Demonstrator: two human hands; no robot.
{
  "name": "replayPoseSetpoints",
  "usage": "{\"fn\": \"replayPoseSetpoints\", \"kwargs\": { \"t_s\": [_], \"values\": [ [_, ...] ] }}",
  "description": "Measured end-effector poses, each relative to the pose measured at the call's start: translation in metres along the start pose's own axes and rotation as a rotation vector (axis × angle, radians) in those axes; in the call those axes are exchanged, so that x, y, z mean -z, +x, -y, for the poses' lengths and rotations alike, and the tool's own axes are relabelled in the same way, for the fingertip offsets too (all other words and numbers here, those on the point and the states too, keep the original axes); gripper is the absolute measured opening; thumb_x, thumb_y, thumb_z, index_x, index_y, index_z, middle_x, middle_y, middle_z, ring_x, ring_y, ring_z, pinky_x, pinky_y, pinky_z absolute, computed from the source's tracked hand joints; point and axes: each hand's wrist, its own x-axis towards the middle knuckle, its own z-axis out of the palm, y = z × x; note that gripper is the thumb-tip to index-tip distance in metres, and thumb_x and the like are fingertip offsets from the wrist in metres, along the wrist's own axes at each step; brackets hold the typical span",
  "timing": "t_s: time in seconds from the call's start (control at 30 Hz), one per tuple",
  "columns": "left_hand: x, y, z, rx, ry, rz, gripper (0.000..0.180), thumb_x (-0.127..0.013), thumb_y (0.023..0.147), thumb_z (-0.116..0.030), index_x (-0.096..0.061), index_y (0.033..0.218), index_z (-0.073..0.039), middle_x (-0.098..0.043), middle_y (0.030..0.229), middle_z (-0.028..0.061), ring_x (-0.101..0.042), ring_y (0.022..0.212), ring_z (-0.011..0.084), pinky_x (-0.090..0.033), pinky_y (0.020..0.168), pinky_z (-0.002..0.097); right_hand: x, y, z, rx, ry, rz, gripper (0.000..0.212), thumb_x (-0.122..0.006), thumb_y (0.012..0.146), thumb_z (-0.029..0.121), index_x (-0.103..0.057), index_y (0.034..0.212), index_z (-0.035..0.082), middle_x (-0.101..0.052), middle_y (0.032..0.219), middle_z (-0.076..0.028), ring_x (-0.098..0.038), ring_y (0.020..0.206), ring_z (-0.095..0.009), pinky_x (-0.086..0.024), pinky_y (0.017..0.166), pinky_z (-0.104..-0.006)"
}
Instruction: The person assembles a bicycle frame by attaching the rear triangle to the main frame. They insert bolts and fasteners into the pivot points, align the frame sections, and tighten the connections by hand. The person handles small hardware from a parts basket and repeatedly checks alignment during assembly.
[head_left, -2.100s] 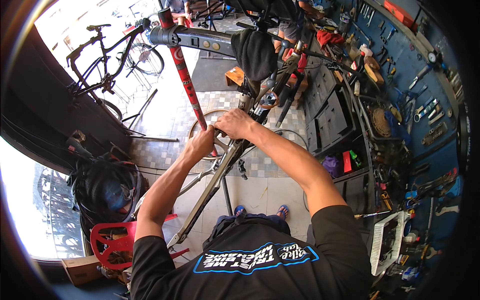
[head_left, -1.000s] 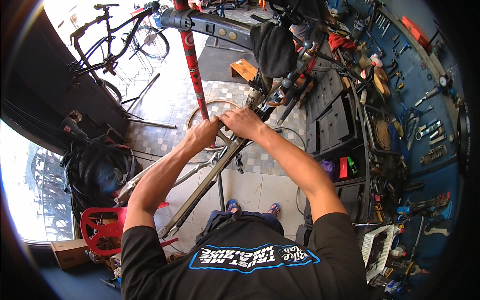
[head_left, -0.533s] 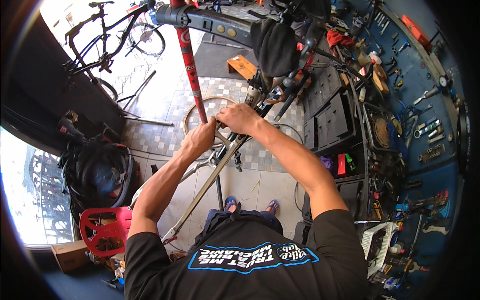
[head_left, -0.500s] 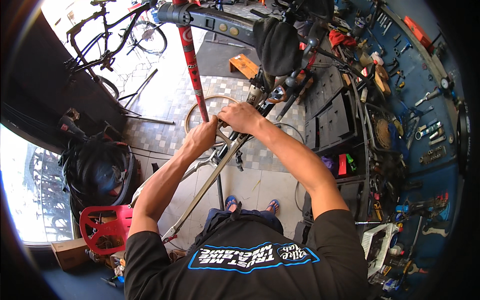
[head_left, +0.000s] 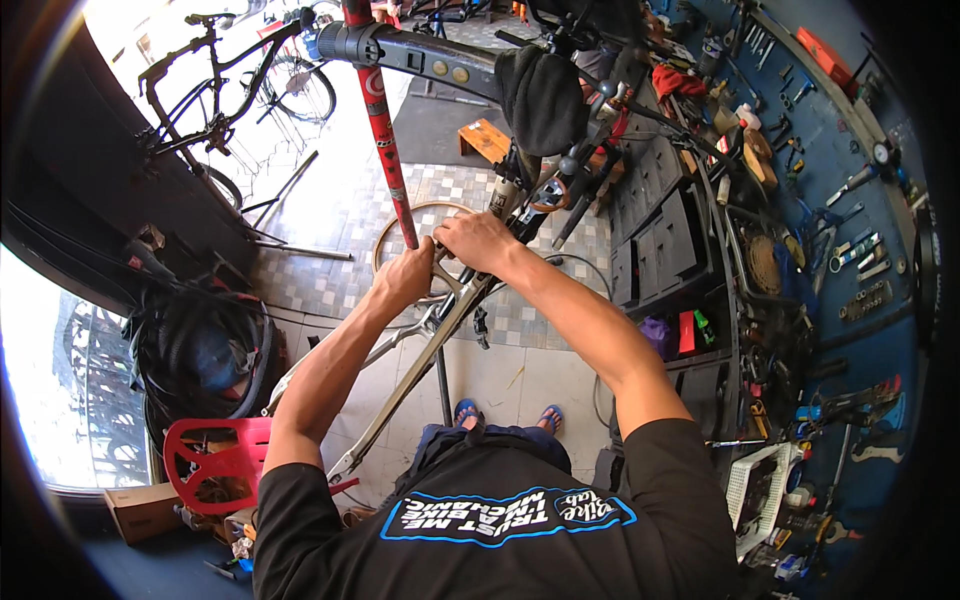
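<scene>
In front of me a bare, pale gold bike frame [head_left: 400,388] slants from upper right to lower left. My left hand [head_left: 408,276] is closed at the frame's upper tube junction, its thumb side up. Just right of it my right hand [head_left: 474,241] is closed over the same part, fingers curled and knuckles up. The two hands almost touch, and what lies under the fingers is hidden. A red stand post [head_left: 383,130] runs down behind my left hand. Above, a dark clamp arm [head_left: 430,62] reaches right to a black cloth cover [head_left: 540,98].
A pink-red plastic chair [head_left: 225,465] and a pile of black tyres [head_left: 200,350] are at left. A drawer cabinet [head_left: 665,245] and a tool wall [head_left: 860,220] line the right. A small wooden stool [head_left: 485,140] stands beyond the frame.
The view has shifted slightly. Both hands stay closed at the same place on the bike frame, with only a very small shift of the fingers.
</scene>
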Motion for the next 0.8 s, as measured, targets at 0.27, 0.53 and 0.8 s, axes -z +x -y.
{"fn": "replayPoseSetpoints", "kwargs": {
  "t_s": [0.27, 0.53, 0.8],
  "values": [
    [0.023, 0.0, 0.016, 0.088, -0.405, 0.162, 0.06, -0.079, 0.087, -0.045, -0.07, 0.117, 0.006, -0.075, 0.092, 0.0255, -0.073, 0.076, 0.0419, -0.058, 0.075, 0.049, 0.057, -0.116, 0.019, -0.384, 0.561, -0.312, 0.071, -0.082, 0.091, 0.025, -0.053, 0.154, 0.013, -0.071, 0.132, -0.014, -0.067, 0.124, -0.032, -0.054, 0.104, -0.0438],
    [0.014, 0.025, -0.008, 0.048, 0.126, -0.121, 0.046, -0.071, 0.091, -0.046, -0.077, 0.1, -0.002, -0.076, 0.091, 0.0269, -0.074, 0.09, 0.0459, -0.057, 0.082, 0.0555, -0.02, -0.249, 0.054, -0.806, 0.682, -0.259, 0.056, -0.078, 0.093, 0.037, -0.064, 0.141, 0.012, -0.075, 0.118, -0.014, -0.07, 0.112, -0.036, -0.056, 0.096, -0.0455],
    [0.032, 0.028, -0.018, 0.014, 0.287, 0.018, 0.054, -0.065, 0.094, -0.048, -0.074, 0.092, 0.005, -0.072, 0.088, 0.0328, -0.072, 0.09, 0.0514, -0.053, 0.077, 0.0617, -0.061, -0.405, 0.148, -1.242, 0.587, 0.133, 0.042, -0.076, 0.093, 0.034, -0.069, 0.123, 0.006, -0.074, 0.12, -0.018, -0.071, 0.114, -0.038, -0.058, 0.092, -0.051]
  ]
}}
